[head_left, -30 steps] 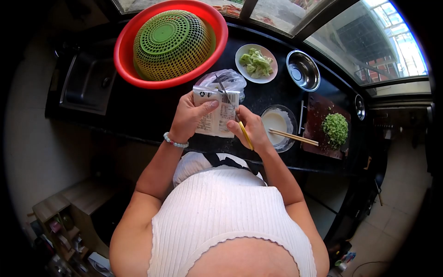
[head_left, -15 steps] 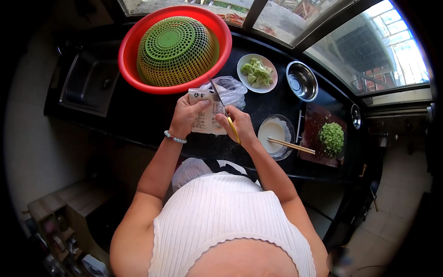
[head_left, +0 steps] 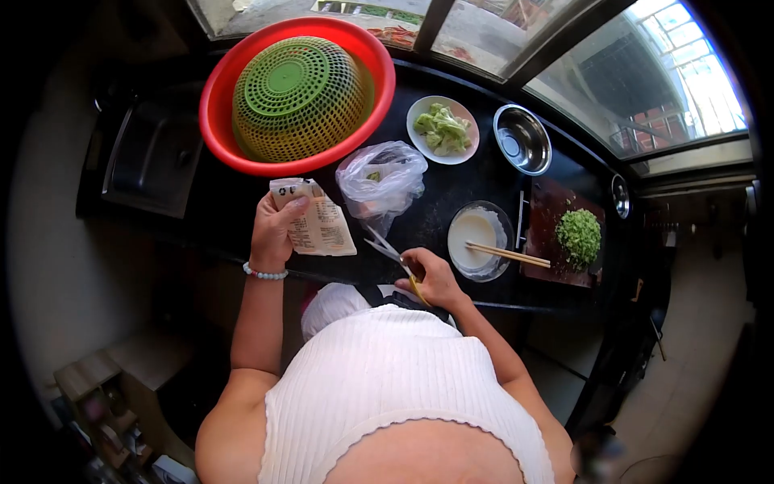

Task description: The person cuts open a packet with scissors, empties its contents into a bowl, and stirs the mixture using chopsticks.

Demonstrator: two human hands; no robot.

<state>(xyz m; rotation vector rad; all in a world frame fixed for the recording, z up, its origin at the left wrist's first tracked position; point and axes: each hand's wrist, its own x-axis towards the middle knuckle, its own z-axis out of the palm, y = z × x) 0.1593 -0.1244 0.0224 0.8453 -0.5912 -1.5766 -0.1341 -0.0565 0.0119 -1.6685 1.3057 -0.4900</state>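
Observation:
A printed white packet [head_left: 321, 223] hangs from my left hand [head_left: 274, 230], pinched at its upper left with the thumb across its face. My right hand [head_left: 434, 277] grips a pair of scissors [head_left: 411, 278] by the yellow handles, close to the counter's front edge. Their blades point up and left and look slightly apart. Between the packet and the scissors, a little farther back, sits a clear plastic bag [head_left: 384, 181] with something pale and green inside. Right of my right hand stands a glass bowl [head_left: 506, 262] of white batter-like liquid, with chopsticks [head_left: 516, 255] resting across its rim.
A red basin [head_left: 211, 121] holding an upturned green colander [head_left: 294, 89] stands at the back left, near the sink [head_left: 153, 149]. Behind are a plate [head_left: 419, 139] of pale green leaves and a steel bowl [head_left: 522, 139]. Chopped greens [head_left: 579, 238] lie on a cutting board [head_left: 556, 202] at right.
My hands have moved apart. The left carried the packet leftward and down; the right drew the scissors away from it toward my body. The plastic bag now shows more fully.

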